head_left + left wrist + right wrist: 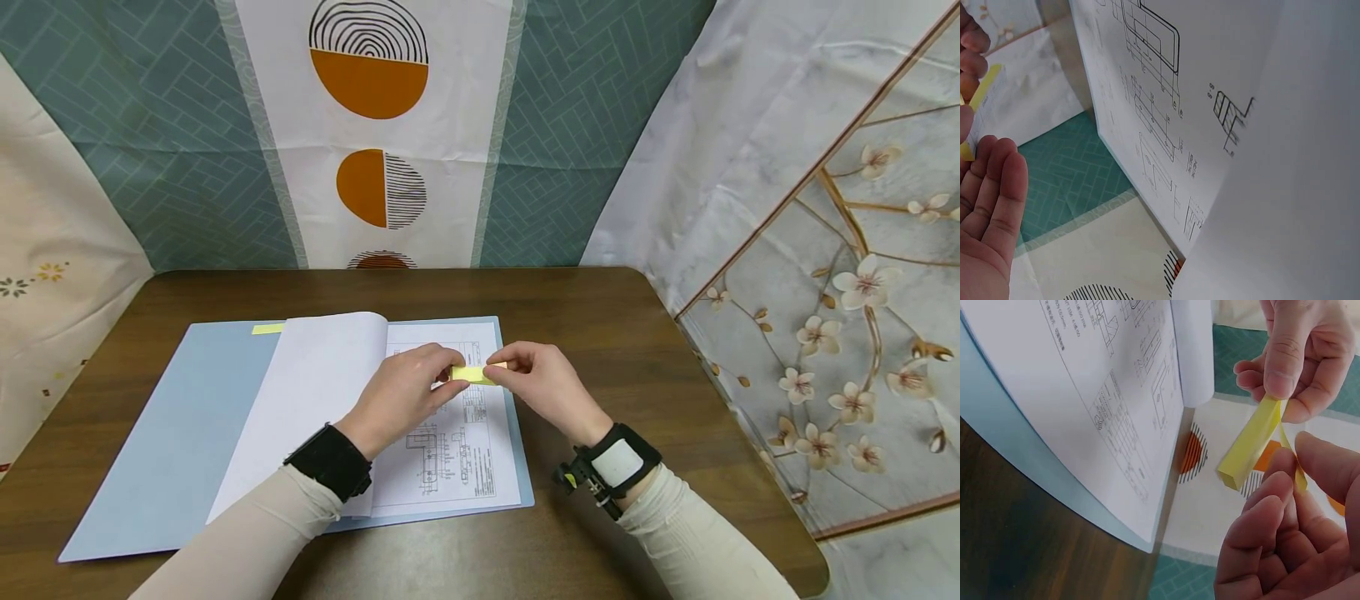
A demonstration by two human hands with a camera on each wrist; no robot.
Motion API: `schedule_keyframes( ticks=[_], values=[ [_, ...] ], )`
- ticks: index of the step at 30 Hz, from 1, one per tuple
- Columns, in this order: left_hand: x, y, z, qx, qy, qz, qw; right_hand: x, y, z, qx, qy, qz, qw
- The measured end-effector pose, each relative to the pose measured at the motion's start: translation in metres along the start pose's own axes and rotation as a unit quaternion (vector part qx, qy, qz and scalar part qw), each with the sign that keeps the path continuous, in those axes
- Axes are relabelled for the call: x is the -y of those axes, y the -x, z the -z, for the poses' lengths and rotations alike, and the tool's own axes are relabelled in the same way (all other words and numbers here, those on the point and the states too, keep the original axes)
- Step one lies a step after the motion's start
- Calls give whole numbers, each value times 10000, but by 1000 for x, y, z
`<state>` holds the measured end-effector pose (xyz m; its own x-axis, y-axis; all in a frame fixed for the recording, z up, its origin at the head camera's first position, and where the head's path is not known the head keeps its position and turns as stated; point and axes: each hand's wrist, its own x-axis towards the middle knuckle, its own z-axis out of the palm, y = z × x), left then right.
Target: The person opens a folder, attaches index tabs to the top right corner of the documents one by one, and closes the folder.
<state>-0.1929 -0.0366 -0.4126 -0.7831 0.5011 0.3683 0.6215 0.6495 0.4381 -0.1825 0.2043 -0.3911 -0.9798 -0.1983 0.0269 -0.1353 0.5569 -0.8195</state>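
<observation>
Above the right-hand page of an open document, my left hand (408,379) pinches a narrow pad of yellow sticky notes (1250,444) at one end between thumb and fingers. My right hand (546,379) pinches the top sticky note (1300,478) between thumb and fingertips. In the right wrist view that note bends away from the pad, with its far end still against the pad beneath my left thumb. Below both hands lies a printed page (450,479) with technical drawings and tables. Its turned white sheet (315,375) curves up along the spine.
The papers lie in a light blue folder (172,433) spread on a brown wooden table (615,350). A yellow strip (267,329) shows at the top edge of the turned sheet. Patterned cloth (570,108) hangs behind the table, and a flowered cloth (840,350) hangs at the right.
</observation>
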Motion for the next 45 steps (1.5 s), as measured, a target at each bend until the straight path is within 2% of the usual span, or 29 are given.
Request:
schedule_keyframes(
  ticks=[8, 23, 36, 45],
  values=[
    [-2, 0, 0, 6, -96, -100, 9999, 6, -2, -5, -22, 556, 147, 9983],
    [1, -1, -2, -24, -418, -332, 9986, 18, 4, -9, -88, 623, 380, 9973],
    [5, 0, -4, 74, -543, -173, 9984, 21, 7, -7, -35, 587, 444, 9973],
    [11, 6, -4, 41, -263, 329, 9991, 11, 1, 8, -145, 348, 337, 9987]
  ],
)
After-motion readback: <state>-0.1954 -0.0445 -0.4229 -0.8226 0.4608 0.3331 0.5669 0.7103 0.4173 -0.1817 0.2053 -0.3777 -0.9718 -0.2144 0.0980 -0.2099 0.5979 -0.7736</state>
